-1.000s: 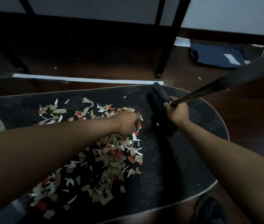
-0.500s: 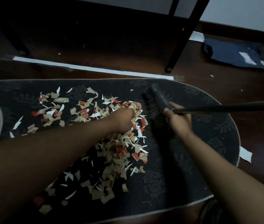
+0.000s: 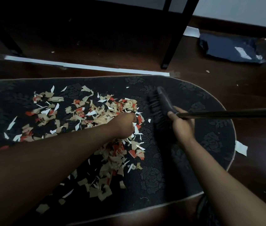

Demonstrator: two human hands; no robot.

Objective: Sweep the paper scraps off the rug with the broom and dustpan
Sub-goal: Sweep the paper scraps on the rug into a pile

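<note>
A dark oval rug with an embossed rose pattern and a pale piped edge (image 3: 210, 141) fills the middle of the frame, lying on a dark brown wooden floor (image 3: 251, 98). Across its left and centre lies a wide scatter of torn paper scraps in tan, red and white (image 3: 86, 111), thickest near the middle and thinning toward the lower left of the frame.

The left hand (image 3: 124, 126) reaches in from the lower left and sits among the scraps at the centre, its fingers curled down into the pile; whether they pinch any paper cannot be told, since the back of the hand hides them.

The right hand (image 3: 180, 126) comes in from the lower right and grips the black broom (image 3: 160, 108) where its long dark handle meets the brush head, fingers wrapped round the neck. The brush head lies on the rug just right of the scrap pile, bristles facing the paper, and the handle runs out past the right edge of the frame.

In the upper part of the frame stands a black furniture leg (image 3: 171, 44), with a strip of white tape on the floor (image 3: 86, 66) to its left. A crumpled dark blue bag (image 3: 230, 48) lies on the floor at the upper right. One larger white paper piece (image 3: 240, 148) rests on the floor just beside the rug's right edge.
</note>
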